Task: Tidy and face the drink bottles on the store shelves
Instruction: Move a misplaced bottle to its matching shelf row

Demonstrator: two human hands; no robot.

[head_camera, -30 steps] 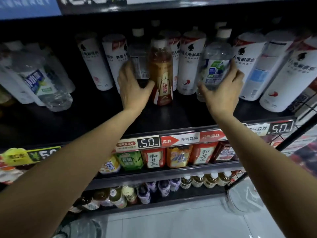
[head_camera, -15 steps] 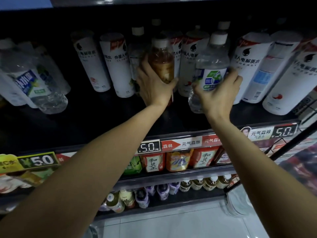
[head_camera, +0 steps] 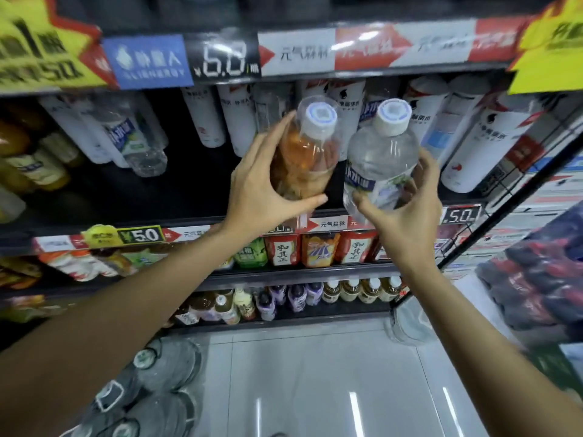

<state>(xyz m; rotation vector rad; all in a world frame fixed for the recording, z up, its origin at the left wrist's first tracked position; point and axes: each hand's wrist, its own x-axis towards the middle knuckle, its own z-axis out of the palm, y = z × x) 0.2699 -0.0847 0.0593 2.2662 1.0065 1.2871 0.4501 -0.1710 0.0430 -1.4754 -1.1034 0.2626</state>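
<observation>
Yellow sale signs (head_camera: 41, 52) are hanging at the top left, next to a blue tag (head_camera: 148, 61) and a black price tag (head_camera: 225, 59) on the shelf edge. Under them, a clear water bottle (head_camera: 138, 146) is leaning on the dark shelf (head_camera: 94, 197). The left hand (head_camera: 265, 187) is gripping an orange tea bottle (head_camera: 303, 159) by its lower part, with the fingers and thumb curled around it. The bottle is tilting with its white cap toward the camera, lifted in front of the shelf. Just beside it, the right hand (head_camera: 400, 216) is gripping a clear bottle with a blue label (head_camera: 378, 165) from below, also lifted and tilting. The two bottles are almost touching. Behind them, white bottles (head_camera: 482, 146) are standing in a row. Lower down, red and orange drinks (head_camera: 318, 250) are sitting on the next shelf. A grey floor (head_camera: 315, 389) is showing below.
</observation>
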